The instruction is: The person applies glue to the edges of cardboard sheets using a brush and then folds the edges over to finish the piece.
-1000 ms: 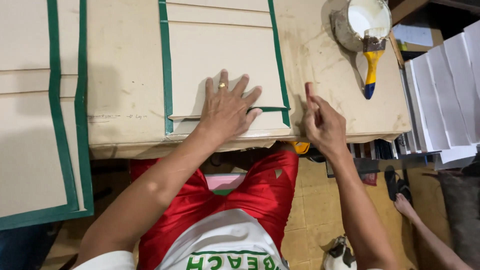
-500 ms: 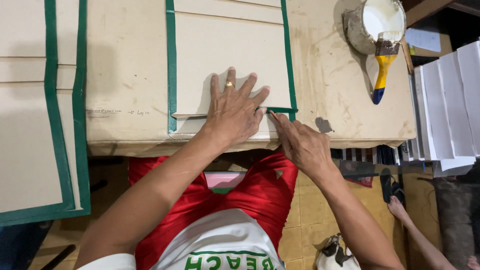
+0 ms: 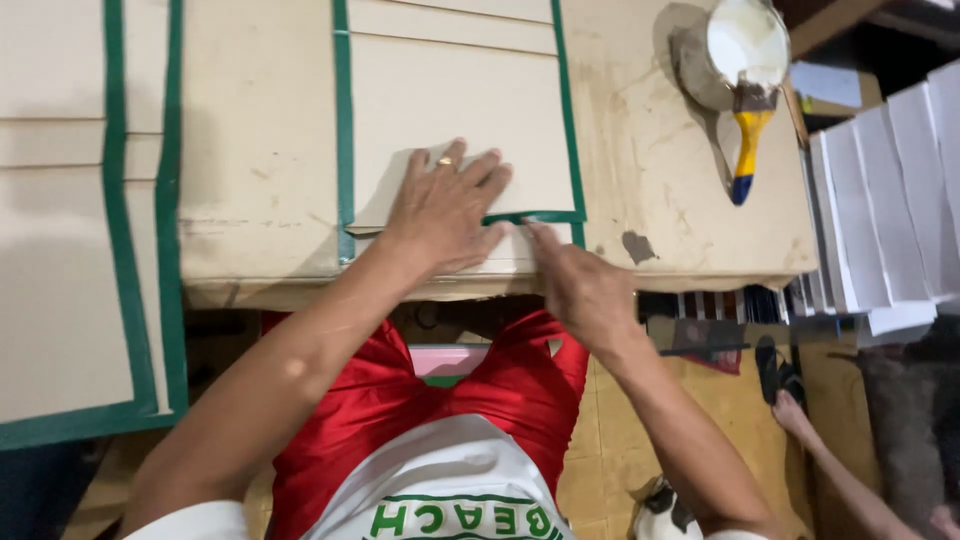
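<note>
The left hand [image 3: 447,205] lies flat, fingers spread, on a cream cardboard panel [image 3: 455,110] that sits on the worn worktable [image 3: 260,150], pressing down a loose flap near the panel's lower edge; it grips nothing. The right hand [image 3: 580,290] comes in from the near side with its index finger stretched out and the other fingers curled under, the fingertip touching the green tape [image 3: 535,216] that runs along the panel's bottom border, just beside the left hand's fingertips. The step in hand looks like smoothing that strip of tape onto the board while the other hand keeps the board from shifting. The strip still looks slightly raised where the finger meets it, so the next move probably calls for a firm, even rub along the tape toward the right corner, with the left palm holding its pressure so the flap does not lift. At the table's far right a white bowl [image 3: 745,45] holds a brush with a yellow and blue handle [image 3: 745,150], well apart from both hands. A stack of white sheets [image 3: 880,200] stands off the table's right end, and another green-edged panel [image 3: 70,230] lies to the left.
</note>
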